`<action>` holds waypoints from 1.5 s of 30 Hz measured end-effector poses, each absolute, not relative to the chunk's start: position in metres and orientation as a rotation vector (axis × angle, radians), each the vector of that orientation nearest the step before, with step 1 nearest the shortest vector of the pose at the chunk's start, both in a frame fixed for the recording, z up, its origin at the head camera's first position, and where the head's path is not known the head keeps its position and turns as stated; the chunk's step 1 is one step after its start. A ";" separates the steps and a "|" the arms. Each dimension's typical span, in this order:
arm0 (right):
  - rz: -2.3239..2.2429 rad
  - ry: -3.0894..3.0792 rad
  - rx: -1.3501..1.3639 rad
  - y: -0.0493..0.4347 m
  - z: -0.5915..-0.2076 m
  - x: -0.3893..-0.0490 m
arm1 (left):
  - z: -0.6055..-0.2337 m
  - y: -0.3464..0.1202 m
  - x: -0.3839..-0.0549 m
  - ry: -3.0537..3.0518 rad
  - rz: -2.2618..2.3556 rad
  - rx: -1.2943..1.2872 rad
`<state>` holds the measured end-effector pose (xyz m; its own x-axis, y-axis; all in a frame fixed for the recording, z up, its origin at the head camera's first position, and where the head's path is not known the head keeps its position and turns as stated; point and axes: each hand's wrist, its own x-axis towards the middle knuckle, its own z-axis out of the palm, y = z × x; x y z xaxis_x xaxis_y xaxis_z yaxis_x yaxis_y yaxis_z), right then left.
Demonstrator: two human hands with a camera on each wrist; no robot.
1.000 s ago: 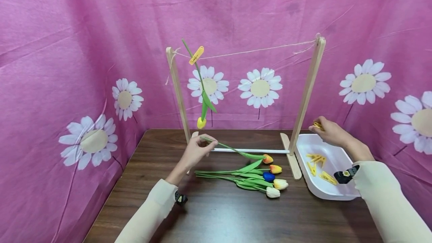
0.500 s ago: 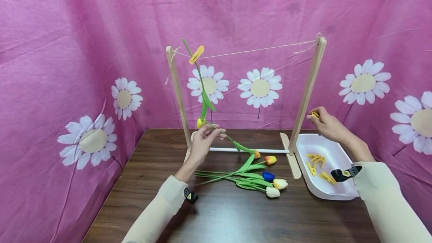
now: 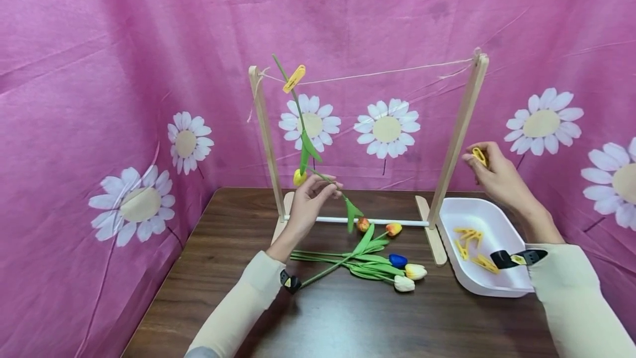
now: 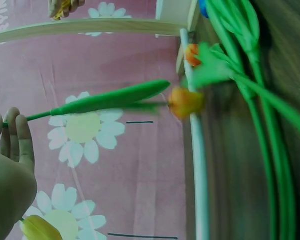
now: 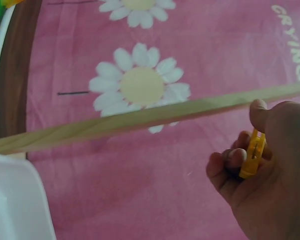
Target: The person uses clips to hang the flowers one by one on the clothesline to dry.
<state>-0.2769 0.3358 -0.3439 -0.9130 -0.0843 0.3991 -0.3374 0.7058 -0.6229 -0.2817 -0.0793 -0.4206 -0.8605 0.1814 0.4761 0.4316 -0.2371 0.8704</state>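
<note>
My left hand [image 3: 309,203] pinches the green stem of an orange tulip [image 4: 185,102], whose bloom hangs low near the white crossbar [image 3: 377,221]. Just behind that hand, a yellow tulip [image 3: 299,177] hangs bloom-down from the string [image 3: 382,73], held there by a yellow clothespin [image 3: 294,78]. In my right hand [image 3: 502,178], raised over the white tub, another yellow clothespin [image 5: 253,156] sits between thumb and curled fingers. Several more tulips, including a blue tulip [image 3: 398,261] and a white tulip [image 3: 404,283], lie on the table with their stems to the left.
Wooden posts stand at both ends of the string, the left post [image 3: 267,142] and the right post [image 3: 458,140]. Several yellow clothespins [image 3: 467,239] lie in the white tub [image 3: 497,286] at the right. A pink daisy-print cloth [image 3: 348,15] hangs behind the brown table [image 3: 238,303].
My left hand has lifted the orange tulip up and to the right, its bloom swinging down off the pile. My right hand has risen from the tub with the clothespin.
</note>
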 end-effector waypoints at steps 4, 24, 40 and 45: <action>1.099 -2.424 0.332 0.328 -0.333 -0.271 | -0.410 -0.074 -0.284 -1.777 -2.274 -0.710; 1.001 -2.147 0.690 0.248 -0.300 -0.252 | -0.351 -0.056 -0.290 -1.843 -2.044 -0.746; 1.181 -2.164 0.837 0.179 -0.273 -0.266 | -0.304 -0.051 -0.311 -1.563 -2.164 -0.777; 1.207 -2.150 0.776 0.159 -0.254 -0.270 | -0.291 -0.048 -0.317 -1.522 -2.216 -0.731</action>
